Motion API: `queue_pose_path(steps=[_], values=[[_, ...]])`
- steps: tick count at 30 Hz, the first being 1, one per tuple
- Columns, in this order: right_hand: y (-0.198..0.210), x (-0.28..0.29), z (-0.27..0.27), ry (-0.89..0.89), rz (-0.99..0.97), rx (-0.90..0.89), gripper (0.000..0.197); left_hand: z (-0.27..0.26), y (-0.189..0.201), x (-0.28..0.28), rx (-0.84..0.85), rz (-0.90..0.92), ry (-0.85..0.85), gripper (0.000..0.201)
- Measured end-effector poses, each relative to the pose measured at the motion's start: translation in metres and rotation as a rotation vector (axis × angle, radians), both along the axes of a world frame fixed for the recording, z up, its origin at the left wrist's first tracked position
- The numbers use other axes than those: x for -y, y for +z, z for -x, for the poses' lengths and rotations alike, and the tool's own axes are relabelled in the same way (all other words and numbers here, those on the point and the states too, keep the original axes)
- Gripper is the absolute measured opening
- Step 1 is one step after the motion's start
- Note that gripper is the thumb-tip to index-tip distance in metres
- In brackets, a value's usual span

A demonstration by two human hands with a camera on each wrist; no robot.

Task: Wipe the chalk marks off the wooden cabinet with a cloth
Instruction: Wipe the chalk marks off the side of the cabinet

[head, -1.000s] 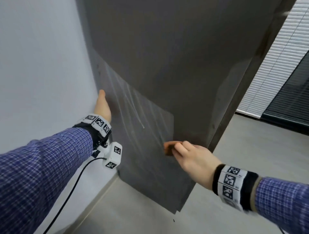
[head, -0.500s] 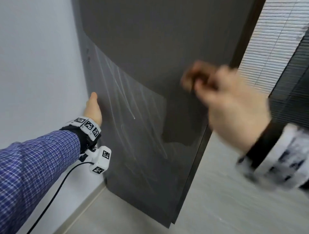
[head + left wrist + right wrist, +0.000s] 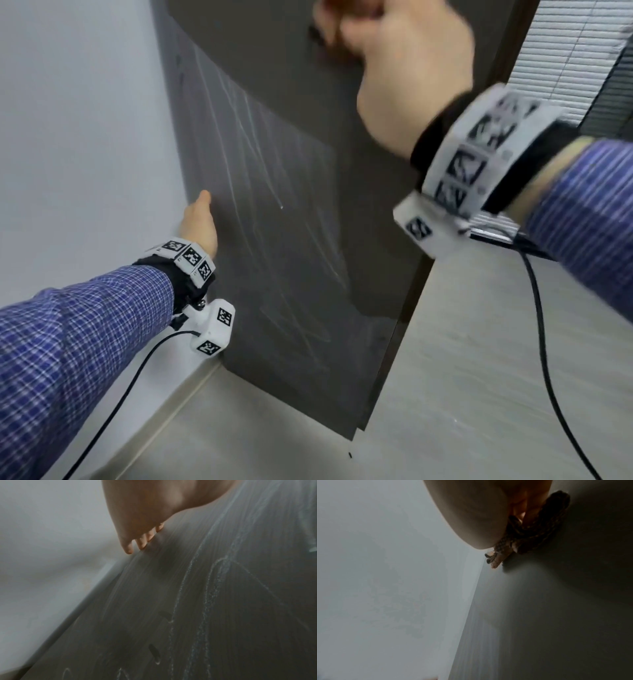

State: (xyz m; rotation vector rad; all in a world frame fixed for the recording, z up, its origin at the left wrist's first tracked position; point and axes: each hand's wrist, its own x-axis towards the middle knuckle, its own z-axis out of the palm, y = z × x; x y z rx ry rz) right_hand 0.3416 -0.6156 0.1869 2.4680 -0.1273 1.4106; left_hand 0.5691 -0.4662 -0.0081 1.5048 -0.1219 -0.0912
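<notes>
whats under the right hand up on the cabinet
A bunched brown cloth, gripped by the right hand against the cabinet. Any chalk beneath it is covered.

wall [image 3: 78, 137] tight vs cabinet [image 3: 274, 51] left edge, floor [image 3: 462, 359] rt side prob. open

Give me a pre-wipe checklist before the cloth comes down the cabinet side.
1. Cloth gripped by right hand: ok.
2. Cloth against the cabinet panel: ok, it touches in the right wrist view.
3. Cloth starts above the chalk marks: ok.
4. Left hand bracing the cabinet's rear edge: ok, fingers straight on the panel.
5. Left hand clear of the chalk: ok, beside the nearest line.
6. Cloth clean enough: cannot tell.
</notes>
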Motion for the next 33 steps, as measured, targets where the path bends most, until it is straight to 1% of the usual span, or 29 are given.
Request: queue_pose_path(steps=[1, 2, 3, 4, 6, 8, 9, 10, 11, 12, 13, 15, 17, 18, 19, 20, 21, 22, 23, 24, 25, 26, 27, 28, 29, 30, 31, 32, 33], values=[[0.001, -0.005, -0.005, 0.08, -0.015, 0.068, 0.034, -0.004, -0.005, -0.001, -0.003, 0.016, -0.001, 0.093], [-0.009, -0.008, -0.008, 0.09, 0.018, 0.119, 0.023, -0.011, -0.013, -0.002, -0.029, 0.038, 0.002, 0.102], [-0.029, -0.007, -0.012, 0.064, 0.053, 0.124, 0.017, -0.022, -0.023, -0.003, -0.041, 0.053, 0.003, 0.111], [-0.059, -0.007, -0.014, 0.01, 0.069, 0.045, 0.021, -0.026, -0.029, -0.003, -0.053, 0.063, -0.001, 0.116], [-0.146, -0.005, -0.012, -0.001, 0.113, -0.337, 0.033, -0.017, -0.027, -0.003, -0.063, 0.062, -0.016, 0.105], [-0.24, -0.011, -0.003, -0.023, 0.284, -0.799, 0.038, -0.008, -0.023, -0.003, -0.015, 0.002, 0.007, 0.077], [-0.273, -0.017, 0.001, -0.086, 0.332, -1.04, 0.04, -0.01, -0.024, -0.003, -0.004, -0.008, 0.021, 0.068], [-0.292, -0.018, 0.002, -0.11, 0.328, -1.164, 0.04, -0.007, -0.021, -0.003, -0.007, -0.007, 0.013, 0.068], [-0.293, -0.018, 0.0, -0.096, 0.285, -1.204, 0.038, -0.005, -0.018, -0.004, -0.007, 0.002, -0.005, 0.072], [-0.277, -0.018, -0.006, -0.063, 0.278, -1.145, 0.032, -0.002, -0.016, -0.006, -0.01, 0.016, -0.017, 0.081], [-0.246, -0.019, -0.017, -0.031, 0.283, -1.013, 0.026, -0.003, -0.015, -0.007, -0.014, 0.02, -0.035, 0.091], [-0.158, -0.014, -0.037, 0.009, 0.345, -0.532, 0.022, -0.011, -0.016, -0.009, -0.038, 0.065, -0.057, 0.104], [-0.05, -0.017, -0.055, 0.042, 0.377, -0.194, 0.038, -0.018, -0.018, -0.011, -0.05, 0.088, -0.049, 0.11], [-0.002, -0.019, -0.06, 0.099, 0.216, -0.091, 0.044, -0.022, -0.021, -0.011, -0.052, 0.091, -0.036, 0.113], [0.033, -0.022, -0.064, 0.207, -0.044, -0.002, 0.046, -0.025, -0.025, -0.012, -0.056, 0.094, -0.022, 0.117], [0.046, -0.025, -0.067, 0.278, -0.232, 0.076, 0.044, -0.028, -0.031, -0.012, -0.061, 0.08, -0.001, 0.119], [0.041, -0.025, -0.073, 0.257, -0.247, 0.153, 0.04, -0.038, -0.041, -0.011, -0.066, 0.072, 0.018, 0.119], [0.018, -0.023, -0.08, 0.145, -0.124, 0.164, 0.033, -0.039, -0.045, -0.011, -0.071, 0.065, 0.021, 0.119], [-0.026, -0.023, -0.086, -0.007, 0.097, 0.086, 0.029, -0.031, -0.042, -0.014, -0.085, 0.053, 0.021, 0.119], [-0.072, -0.026, -0.083, -0.077, 0.165, -0.102, 0.032, -0.021, -0.036, -0.016, -0.089, 0.057, 0.006, 0.114], [-0.128, -0.031, -0.079, -0.099, 0.144, -0.351, 0.035, -0.013, -0.034, -0.018, -0.105, 0.063, -0.01, 0.104], [-0.194, -0.04, -0.072, -0.113, 0.206, -0.683, 0.037, -0.007, -0.033, -0.019, -0.115, 0.066, -0.025, 0.092], [-0.248, -0.046, -0.063, -0.111, 0.301, -0.951, 0.038, -0.005, -0.035, -0.02, -0.135, 0.08, -0.041, 0.087], [-0.286, -0.044, -0.055, -0.107, 0.366, -1.096, 0.039, -0.006, -0.038, -0.021, -0.155, 0.104, -0.041, 0.096], [-0.307, -0.042, -0.052, -0.044, 0.434, -1.168, 0.039, -0.011, -0.043, -0.021, -0.171, 0.11, -0.038, 0.112], [-0.304, -0.043, -0.051, 0.04, 0.475, -1.164, 0.039, -0.023, -0.053, -0.019, -0.18, 0.101, -0.032, 0.125], [-0.281, -0.044, -0.056, 0.076, 0.506, -1.17, 0.038, -0.039, -0.067, -0.015, -0.188, 0.089, -0.032, 0.132], [-0.236, -0.044, -0.07, 0.089, 0.506, -1.06, 0.033, -0.044, -0.073, -0.013, -0.2, 0.076, -0.028, 0.135], [-0.175, -0.046, -0.091, 0.086, 0.48, -0.879, 0.024, -0.044, -0.072, -0.014, -0.224, 0.065, -0.008, 0.136]])
